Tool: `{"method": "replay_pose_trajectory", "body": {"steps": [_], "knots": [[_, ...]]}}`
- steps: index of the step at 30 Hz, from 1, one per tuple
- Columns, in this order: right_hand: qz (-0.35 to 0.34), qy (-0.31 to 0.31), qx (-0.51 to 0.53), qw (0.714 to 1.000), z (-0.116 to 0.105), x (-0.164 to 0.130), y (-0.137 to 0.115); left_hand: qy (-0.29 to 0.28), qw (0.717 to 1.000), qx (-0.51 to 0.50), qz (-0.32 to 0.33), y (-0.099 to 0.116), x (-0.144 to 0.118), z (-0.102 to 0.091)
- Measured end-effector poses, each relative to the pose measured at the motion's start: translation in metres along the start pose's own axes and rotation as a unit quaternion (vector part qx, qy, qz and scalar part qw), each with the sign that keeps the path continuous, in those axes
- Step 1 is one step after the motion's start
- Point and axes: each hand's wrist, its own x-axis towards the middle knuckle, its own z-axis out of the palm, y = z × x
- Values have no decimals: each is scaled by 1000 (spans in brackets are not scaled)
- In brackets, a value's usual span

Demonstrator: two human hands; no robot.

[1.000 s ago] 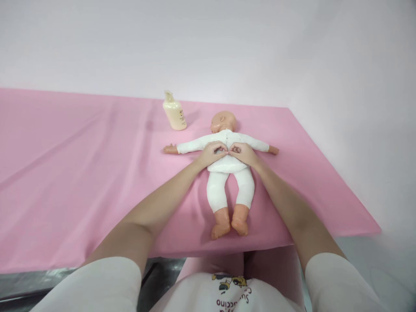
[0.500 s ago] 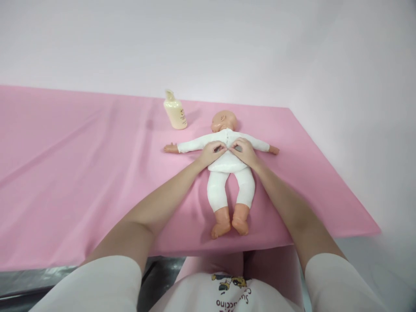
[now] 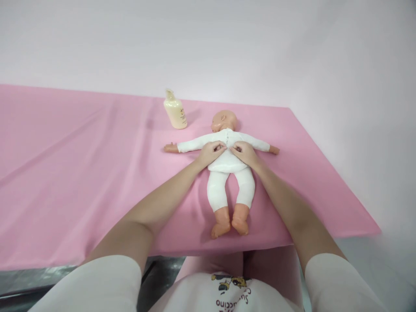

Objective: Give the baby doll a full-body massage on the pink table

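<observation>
A baby doll (image 3: pixel 232 165) with a white cloth body and bare vinyl head, hands and feet lies stretched out, its head turned to the left. Both its arms are spread to the sides. My left hand (image 3: pixel 212 152) rests on the left of its trunk, thumb and fingertips pinched together on the white cloth. Mirroring it, my right hand (image 3: pixel 244 152) pinches the cloth just to the right of the middle line. A narrow gap separates the two sets of fingertips. Above them a short stitched seam runs down from the neck.
A pink cloth (image 3: pixel 97 173) with soft folds covers the table. Beyond the doll's left-pointing arm stands a cream pump bottle (image 3: pixel 176 113) with small print. The table's right edge slants down toward me, and a white wall rises behind.
My fingertips have drawn slightly apart and the fingers have curled in more. The doll and the bottle have stayed in place.
</observation>
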Motion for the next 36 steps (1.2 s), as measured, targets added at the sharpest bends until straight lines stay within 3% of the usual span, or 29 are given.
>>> {"method": "replay_pose_trajectory", "body": {"steps": [10,18,36], "knots": [[59,14,-21,998,-1,-3,-2,21,999,-29,9,1,-1,2],[-20,88,-44,995,4,-1,7,54,996,57,38,-3,2,2],[56,129,-71,987,5,-2,11,93,990,102,7,-8,3,1]]}}
